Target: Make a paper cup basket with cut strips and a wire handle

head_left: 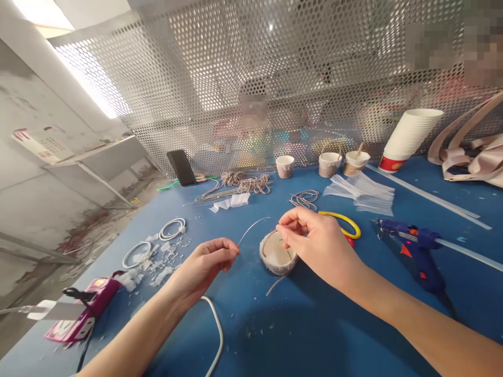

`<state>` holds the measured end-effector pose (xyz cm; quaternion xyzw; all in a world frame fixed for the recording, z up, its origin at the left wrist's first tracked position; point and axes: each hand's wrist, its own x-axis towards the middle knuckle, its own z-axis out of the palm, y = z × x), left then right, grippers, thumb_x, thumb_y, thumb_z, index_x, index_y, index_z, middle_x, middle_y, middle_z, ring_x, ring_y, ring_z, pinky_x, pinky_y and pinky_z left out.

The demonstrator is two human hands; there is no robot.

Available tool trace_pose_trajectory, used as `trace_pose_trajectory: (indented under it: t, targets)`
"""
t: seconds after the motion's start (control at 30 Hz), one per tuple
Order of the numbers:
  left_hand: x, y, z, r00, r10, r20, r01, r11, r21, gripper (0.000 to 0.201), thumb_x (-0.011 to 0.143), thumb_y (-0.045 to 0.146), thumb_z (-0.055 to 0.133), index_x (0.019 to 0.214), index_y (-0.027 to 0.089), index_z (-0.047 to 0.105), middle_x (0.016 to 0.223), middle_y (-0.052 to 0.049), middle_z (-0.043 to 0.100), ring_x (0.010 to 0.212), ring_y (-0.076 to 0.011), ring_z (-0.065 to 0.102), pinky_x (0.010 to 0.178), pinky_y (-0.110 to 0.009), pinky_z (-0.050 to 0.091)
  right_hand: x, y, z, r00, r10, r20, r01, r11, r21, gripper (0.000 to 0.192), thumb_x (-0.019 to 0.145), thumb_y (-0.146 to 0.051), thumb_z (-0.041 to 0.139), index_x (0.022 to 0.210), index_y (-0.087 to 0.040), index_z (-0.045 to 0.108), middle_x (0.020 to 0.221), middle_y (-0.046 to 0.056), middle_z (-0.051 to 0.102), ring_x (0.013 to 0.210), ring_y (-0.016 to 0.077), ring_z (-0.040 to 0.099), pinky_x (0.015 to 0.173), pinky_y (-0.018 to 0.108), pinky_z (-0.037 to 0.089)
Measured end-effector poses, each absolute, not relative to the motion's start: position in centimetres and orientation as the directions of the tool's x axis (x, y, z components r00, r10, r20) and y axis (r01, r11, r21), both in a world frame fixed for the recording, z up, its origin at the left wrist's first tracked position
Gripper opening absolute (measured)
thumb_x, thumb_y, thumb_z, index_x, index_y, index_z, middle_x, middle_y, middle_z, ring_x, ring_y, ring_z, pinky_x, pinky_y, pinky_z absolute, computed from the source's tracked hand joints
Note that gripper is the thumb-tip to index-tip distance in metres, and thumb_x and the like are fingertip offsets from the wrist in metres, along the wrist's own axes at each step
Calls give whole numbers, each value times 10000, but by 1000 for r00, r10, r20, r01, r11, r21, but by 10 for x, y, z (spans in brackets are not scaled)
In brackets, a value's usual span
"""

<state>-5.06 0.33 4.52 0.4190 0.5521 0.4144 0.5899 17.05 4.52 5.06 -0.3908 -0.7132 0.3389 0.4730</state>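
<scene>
A thin metal wire (pixel 255 224) arcs between my two hands above the blue table. My left hand (pixel 208 264) pinches its left end between thumb and fingers. My right hand (pixel 314 241) pinches the other end just over a small cut-down paper cup (pixel 275 256) that stands on the table. The right hand covers the cup's far right rim. A short strip lies on the table just in front of the cup.
A blue glue gun (pixel 412 246) lies at right, yellow-handled scissors (pixel 346 222) behind my right hand. Wire rings (pixel 173 229), white scraps, rope coils (pixel 251 183), small cups (pixel 285 166), a cup stack (pixel 408 136), a phone (pixel 181 167) and a perforated screen (pixel 251 78) stand beyond. A pink power strip (pixel 84 314) sits at left.
</scene>
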Motion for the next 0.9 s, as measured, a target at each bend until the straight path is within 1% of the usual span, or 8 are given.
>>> trace_pose_trajectory:
  t: [0.23, 0.4, 0.47, 0.57, 0.63, 0.7, 0.83, 0.9]
  targets:
    - [-51, 2, 57, 103, 947, -306, -33, 310, 950, 60, 625, 203, 655, 595, 156, 629, 634, 13, 552, 566, -97, 395, 554, -246, 297, 181, 35, 75, -283, 888, 362, 300, 441, -846, 83, 791, -249, 570, 775, -207, 641, 630, -13, 667, 561, 132, 621, 518, 231, 499]
    - [-52, -4, 65, 147, 949, -278, 134, 259, 957, 51, 611, 190, 570, 574, 165, 594, 549, 41, 485, 560, -107, 364, 580, -260, 293, 193, 30, 85, -402, 834, 378, 391, 530, -753, 159, 824, -259, 544, 904, -223, 676, 690, -9, 667, 601, 137, 606, 544, 242, 495]
    - [-55, -7, 70, 141, 959, -247, 263, 204, 943, 55, 610, 190, 544, 574, 171, 580, 558, 45, 484, 577, -113, 372, 592, -262, 299, 199, 29, 85, -472, 767, 435, 422, 629, -653, 173, 845, -232, 521, 910, -227, 682, 748, 3, 673, 642, 136, 605, 578, 247, 488]
    - [-60, -10, 81, 135, 968, -212, 479, 123, 869, 69, 645, 230, 531, 616, 179, 566, 589, 46, 499, 597, -123, 401, 587, -263, 314, 207, 26, 83, -631, 587, 507, 434, 809, -396, 238, 899, -176, 448, 933, -219, 680, 737, 18, 654, 666, 141, 580, 635, 271, 459]
    - [-63, -11, 88, 157, 969, -189, 608, 56, 792, 80, 664, 246, 515, 637, 183, 557, 598, 42, 506, 595, -130, 420, 570, -263, 326, 211, 23, 78, -738, 460, 494, 408, 887, -216, 282, 920, -136, 404, 940, -209, 676, 678, 17, 614, 639, 142, 544, 635, 282, 423]
    - [-64, -12, 95, 195, 967, -162, 711, -25, 703, 75, 667, 234, 493, 635, 189, 546, 588, 42, 504, 580, -131, 427, 548, -259, 333, 213, 18, 72, -805, 385, 451, 387, 917, -93, 311, 913, -88, 388, 921, -206, 676, 659, 15, 581, 623, 141, 513, 609, 277, 382]
    - [-57, -13, 103, 259, 961, -99, 821, -165, 547, 75, 655, 194, 462, 597, 203, 508, 563, 46, 508, 544, -124, 427, 514, -247, 326, 211, 8, 55, -821, 379, 427, 458, 884, 96, 330, 842, -1, 407, 778, -193, 667, 638, 17, 547, 575, 140, 452, 575, 281, 304]
    - [-53, -14, 103, 272, 961, -53, 832, -207, 514, 82, 655, 185, 451, 591, 207, 497, 564, 46, 513, 540, -122, 429, 510, -241, 325, 210, 5, 49, -803, 416, 426, 509, 851, 129, 299, 839, -4, 434, 743, -183, 653, 638, 14, 547, 571, 137, 446, 582, 284, 284]
